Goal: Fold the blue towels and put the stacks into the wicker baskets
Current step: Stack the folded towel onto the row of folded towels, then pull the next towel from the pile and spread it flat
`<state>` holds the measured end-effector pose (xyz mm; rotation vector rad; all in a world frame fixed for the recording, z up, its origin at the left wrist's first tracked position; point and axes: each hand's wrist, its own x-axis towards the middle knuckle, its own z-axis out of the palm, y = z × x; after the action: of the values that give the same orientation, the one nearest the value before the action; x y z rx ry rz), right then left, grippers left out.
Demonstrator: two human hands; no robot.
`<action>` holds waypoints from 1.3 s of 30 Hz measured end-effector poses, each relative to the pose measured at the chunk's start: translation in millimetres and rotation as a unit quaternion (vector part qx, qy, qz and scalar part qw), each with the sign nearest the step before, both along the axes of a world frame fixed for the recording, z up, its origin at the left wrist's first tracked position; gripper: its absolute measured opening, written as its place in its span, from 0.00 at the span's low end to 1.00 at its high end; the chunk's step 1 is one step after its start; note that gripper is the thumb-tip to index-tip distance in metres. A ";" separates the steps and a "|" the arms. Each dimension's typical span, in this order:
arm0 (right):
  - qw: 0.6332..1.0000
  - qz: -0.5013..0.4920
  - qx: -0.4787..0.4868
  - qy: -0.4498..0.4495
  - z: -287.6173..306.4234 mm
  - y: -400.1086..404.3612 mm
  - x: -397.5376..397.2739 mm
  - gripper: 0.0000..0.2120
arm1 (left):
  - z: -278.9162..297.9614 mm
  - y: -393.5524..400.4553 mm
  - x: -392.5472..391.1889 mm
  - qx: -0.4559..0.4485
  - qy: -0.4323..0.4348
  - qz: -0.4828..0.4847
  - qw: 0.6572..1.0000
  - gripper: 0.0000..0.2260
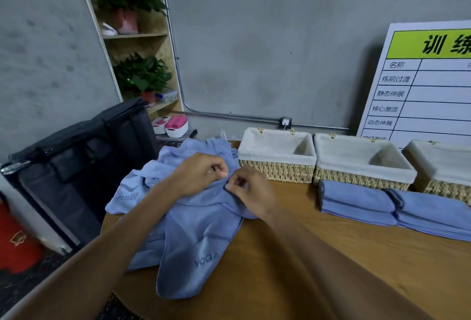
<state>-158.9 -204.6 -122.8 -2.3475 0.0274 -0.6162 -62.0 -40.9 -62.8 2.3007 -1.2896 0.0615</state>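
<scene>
A heap of unfolded blue towels [193, 228] lies on the left part of the wooden table [331, 263]; one shows "YOGA", another "FITNESS". My left hand [204, 174] and my right hand [251, 192] meet over the heap, each pinching the edge of the top towel. Two folded blue towel stacks lie to the right, one [356, 202] beside the other [433, 215]. Behind them stand three wicker baskets with white liners, all without towels: the left [277, 169], the middle [356, 177] and the right [443, 184].
A black bag [84, 166] stands on the floor left of the table, with a red object [15, 238] at the far left. A white board with a green header [428, 85] leans on the wall behind the baskets. A shelf with potted plants [135, 39] is at the back left.
</scene>
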 end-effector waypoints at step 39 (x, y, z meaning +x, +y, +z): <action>0.976 -0.150 0.034 -0.154 151.6 -125.5 -171.7 0.21 | 116.6 -112.9 -120.7 -0.122 -0.206 -0.080 0.968 0.19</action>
<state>-330.6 -330.1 28.8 -2.1728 0.2619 -1.1041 -182.7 -153.9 53.8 2.0288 -1.5650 0.6352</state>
